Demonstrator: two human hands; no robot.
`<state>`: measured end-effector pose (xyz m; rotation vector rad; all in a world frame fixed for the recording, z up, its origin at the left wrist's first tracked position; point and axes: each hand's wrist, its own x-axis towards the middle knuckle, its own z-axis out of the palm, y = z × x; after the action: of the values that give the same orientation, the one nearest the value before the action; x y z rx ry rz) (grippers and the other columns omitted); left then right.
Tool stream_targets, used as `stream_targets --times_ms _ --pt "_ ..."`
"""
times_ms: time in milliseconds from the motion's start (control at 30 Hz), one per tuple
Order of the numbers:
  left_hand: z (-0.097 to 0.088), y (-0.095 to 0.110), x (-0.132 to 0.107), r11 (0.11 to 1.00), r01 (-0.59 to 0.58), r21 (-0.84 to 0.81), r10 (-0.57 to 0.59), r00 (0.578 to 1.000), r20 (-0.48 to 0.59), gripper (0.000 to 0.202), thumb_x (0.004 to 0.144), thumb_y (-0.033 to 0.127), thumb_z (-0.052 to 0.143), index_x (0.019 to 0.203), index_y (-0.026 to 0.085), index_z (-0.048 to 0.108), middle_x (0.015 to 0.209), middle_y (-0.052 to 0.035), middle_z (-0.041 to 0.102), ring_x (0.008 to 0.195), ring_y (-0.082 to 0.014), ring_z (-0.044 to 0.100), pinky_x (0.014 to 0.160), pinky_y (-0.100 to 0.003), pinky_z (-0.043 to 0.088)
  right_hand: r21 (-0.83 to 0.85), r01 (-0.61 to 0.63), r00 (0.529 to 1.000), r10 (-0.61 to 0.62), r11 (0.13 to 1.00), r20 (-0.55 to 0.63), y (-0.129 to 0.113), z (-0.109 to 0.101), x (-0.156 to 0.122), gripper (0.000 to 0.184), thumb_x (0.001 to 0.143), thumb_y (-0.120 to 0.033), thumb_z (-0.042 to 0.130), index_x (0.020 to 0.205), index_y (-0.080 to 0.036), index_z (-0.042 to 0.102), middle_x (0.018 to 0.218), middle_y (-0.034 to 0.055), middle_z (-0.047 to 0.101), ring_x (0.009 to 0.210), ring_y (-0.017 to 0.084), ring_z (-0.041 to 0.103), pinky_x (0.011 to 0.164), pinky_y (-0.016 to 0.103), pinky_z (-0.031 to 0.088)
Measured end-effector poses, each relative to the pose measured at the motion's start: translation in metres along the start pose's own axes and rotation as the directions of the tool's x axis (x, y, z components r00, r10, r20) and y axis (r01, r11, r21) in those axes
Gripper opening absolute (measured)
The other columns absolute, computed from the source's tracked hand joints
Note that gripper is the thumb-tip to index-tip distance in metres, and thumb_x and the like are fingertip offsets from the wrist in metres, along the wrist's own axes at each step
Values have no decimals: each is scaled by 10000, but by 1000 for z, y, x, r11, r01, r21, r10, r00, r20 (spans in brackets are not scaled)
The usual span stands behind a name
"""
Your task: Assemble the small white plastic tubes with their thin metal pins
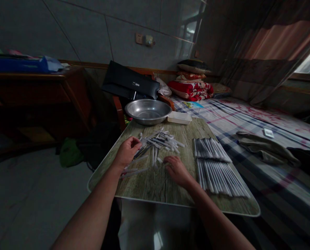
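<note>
The loose sticks (pixel 167 142) lie jumbled on the worktop (pixel 144 189), left of the neat rows (pixel 219 177). The grip of the left hand (pixel 127 151) is curled beside them; whether it pinches one, I can't tell. The right hand (pixel 177 170) bends loosely, its hold just as unclear. The loose sticks look light, stiff and smooth, probably apt to roll; best pinched mid-length.
</note>
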<state>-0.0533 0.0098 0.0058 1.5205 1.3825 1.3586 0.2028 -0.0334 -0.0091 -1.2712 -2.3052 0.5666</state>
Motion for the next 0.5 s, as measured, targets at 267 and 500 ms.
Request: stream_targets --times_ms 267,500 --pt "-16 -4 17 923 73 -378 -187 943 -276 382 553 409 729 799 166 568 644 48 511 540 -80 461 552 -217 403 -231 -61 995 76 971 58 3 12 20 544 821 -169 501 1363 -196 458 1506 93 338 1318 314 293 1029 489 299" --pt "-30 -44 35 972 140 -190 -211 876 -433 490 658 640 558 826 180 544 772 -23 602 740 -146 583 680 -263 464 -248 -89 994 100 965 31 11 21 36 528 864 -217 482 1390 -207 434 1498 106 342 1321 322 285 1009 500 315"
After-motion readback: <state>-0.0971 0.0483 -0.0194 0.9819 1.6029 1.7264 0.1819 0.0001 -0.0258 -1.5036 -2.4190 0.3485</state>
